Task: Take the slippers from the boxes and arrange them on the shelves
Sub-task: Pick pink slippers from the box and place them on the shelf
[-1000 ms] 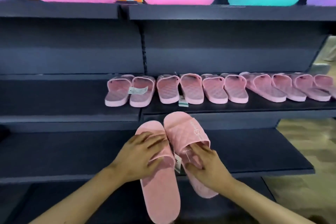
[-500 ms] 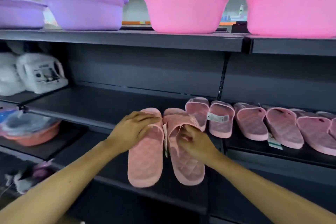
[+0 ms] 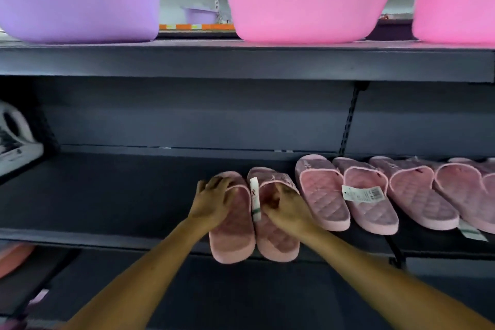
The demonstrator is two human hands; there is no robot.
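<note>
Clasping slippers (image 3: 233, 244) — left grip (image 3: 211, 202); right grip (image 3: 288, 209).

2 bare slender forearms (image 3: 150, 273), left hand (image 3: 214, 203), right hand (image 3: 289, 211)

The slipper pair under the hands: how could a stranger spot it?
On the dark shelf below the pink basins lies a row of pink slippers. The pair is at its left end, under the left hand and right hand. Only its heels overhang the shelf edge, a white tag upright between them.

even overhead light, basins (image 3: 308, 0) glowing bright, lower shelf (image 3: 107, 195) dim; soft focus, wide-angle bowing at edges.
</note>
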